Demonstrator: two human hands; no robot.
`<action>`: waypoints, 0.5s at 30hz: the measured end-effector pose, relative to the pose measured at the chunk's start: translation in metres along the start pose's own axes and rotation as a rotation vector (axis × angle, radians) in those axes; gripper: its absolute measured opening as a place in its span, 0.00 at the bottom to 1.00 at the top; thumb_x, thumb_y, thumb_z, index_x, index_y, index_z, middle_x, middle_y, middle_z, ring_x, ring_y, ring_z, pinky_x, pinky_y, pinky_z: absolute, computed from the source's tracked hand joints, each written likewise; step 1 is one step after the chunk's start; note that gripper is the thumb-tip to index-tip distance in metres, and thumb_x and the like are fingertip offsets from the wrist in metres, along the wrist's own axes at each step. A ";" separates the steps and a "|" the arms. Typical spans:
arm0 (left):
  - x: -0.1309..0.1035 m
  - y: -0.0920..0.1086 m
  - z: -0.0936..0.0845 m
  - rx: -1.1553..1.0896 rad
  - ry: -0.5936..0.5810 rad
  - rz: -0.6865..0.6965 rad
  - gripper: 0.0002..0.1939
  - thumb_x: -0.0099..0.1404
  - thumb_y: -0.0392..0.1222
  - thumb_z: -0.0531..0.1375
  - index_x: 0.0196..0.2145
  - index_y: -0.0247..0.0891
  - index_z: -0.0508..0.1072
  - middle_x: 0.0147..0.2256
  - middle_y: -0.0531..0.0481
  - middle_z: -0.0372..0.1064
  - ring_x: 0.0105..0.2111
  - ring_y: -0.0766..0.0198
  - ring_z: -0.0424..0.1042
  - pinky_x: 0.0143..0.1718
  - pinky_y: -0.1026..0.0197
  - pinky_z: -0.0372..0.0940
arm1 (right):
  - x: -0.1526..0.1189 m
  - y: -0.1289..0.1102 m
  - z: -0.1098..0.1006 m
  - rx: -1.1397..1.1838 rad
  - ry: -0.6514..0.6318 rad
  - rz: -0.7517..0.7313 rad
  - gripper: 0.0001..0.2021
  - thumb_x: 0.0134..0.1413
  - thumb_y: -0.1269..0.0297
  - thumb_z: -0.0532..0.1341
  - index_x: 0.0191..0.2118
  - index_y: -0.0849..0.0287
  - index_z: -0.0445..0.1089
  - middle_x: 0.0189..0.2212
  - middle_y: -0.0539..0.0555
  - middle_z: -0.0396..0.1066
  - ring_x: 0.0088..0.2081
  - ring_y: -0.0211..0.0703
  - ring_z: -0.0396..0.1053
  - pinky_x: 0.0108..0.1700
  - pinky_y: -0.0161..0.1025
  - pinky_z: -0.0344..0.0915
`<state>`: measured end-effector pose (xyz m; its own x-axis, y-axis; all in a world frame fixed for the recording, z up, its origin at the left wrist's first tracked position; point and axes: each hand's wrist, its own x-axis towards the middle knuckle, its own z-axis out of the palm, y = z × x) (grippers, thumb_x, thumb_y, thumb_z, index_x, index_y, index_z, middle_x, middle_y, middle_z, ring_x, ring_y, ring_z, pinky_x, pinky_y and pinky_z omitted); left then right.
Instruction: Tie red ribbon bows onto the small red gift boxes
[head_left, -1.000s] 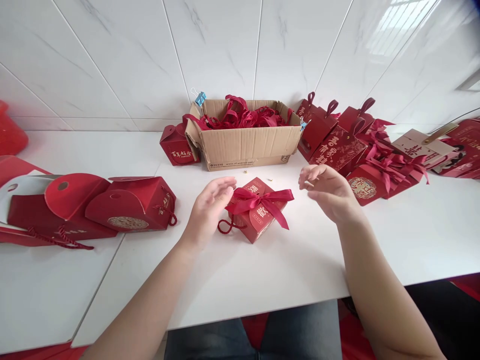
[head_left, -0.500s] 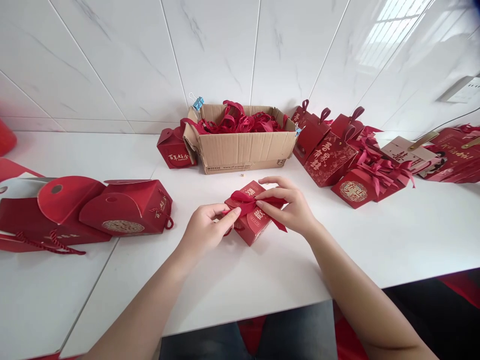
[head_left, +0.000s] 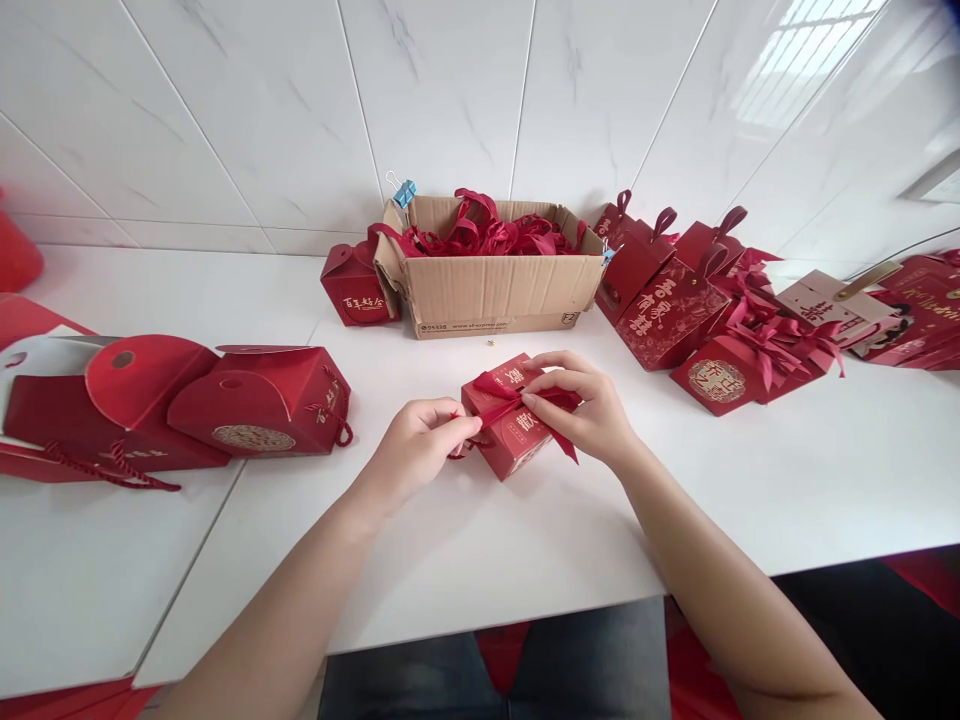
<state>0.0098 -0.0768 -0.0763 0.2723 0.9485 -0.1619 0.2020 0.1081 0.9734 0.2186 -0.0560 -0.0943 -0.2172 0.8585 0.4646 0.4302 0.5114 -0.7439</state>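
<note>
A small red gift box with gold lettering lies on the white table in front of me. Across its top runs a dark red ribbon, gathered near the middle, with a tail hanging over the right side. My left hand pinches a stretch of the ribbon at the box's left edge, thumb against forefinger. On the right of the box, my right hand has its thumb and fingertips closed on the ribbon by the gathered spot. A twisted red cord shows partly under my left fingers.
Behind the box stands a cardboard carton full of red ribbons, with blue binder clips on it. Open red boxes stand at left. Several finished-looking boxes with handles and bows crowd the right. The tiled wall closes the back.
My left hand has drawn the ribbon at the left out tighter, so the loop there is flatter and straighter. My right hand stays by the gathered spot. The view has shifted slightly.
</note>
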 end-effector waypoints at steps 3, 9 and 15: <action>0.000 0.000 0.000 0.006 -0.008 0.003 0.17 0.59 0.46 0.59 0.17 0.39 0.62 0.21 0.53 0.61 0.26 0.63 0.64 0.28 0.59 0.58 | -0.001 -0.001 -0.002 0.043 -0.009 0.021 0.03 0.52 0.65 0.63 0.32 0.55 0.75 0.45 0.56 0.71 0.48 0.47 0.69 0.47 0.45 0.67; 0.004 -0.003 -0.006 0.023 0.264 0.117 0.17 0.62 0.55 0.57 0.24 0.39 0.66 0.27 0.53 0.62 0.31 0.63 0.63 0.31 0.60 0.58 | -0.001 0.014 -0.022 0.241 0.168 0.277 0.19 0.59 0.46 0.52 0.41 0.54 0.71 0.43 0.55 0.72 0.45 0.44 0.69 0.43 0.41 0.66; 0.007 -0.006 -0.004 -0.004 0.304 0.154 0.20 0.61 0.56 0.58 0.20 0.39 0.68 0.31 0.49 0.66 0.37 0.59 0.66 0.39 0.58 0.61 | -0.002 0.019 -0.032 0.275 0.114 0.483 0.25 0.56 0.40 0.51 0.27 0.59 0.68 0.33 0.54 0.70 0.37 0.42 0.68 0.38 0.38 0.64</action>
<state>0.0064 -0.0695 -0.0828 0.0061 0.9991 0.0425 0.1766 -0.0429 0.9833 0.2551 -0.0497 -0.0940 0.0500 0.9957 0.0778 0.2099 0.0657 -0.9755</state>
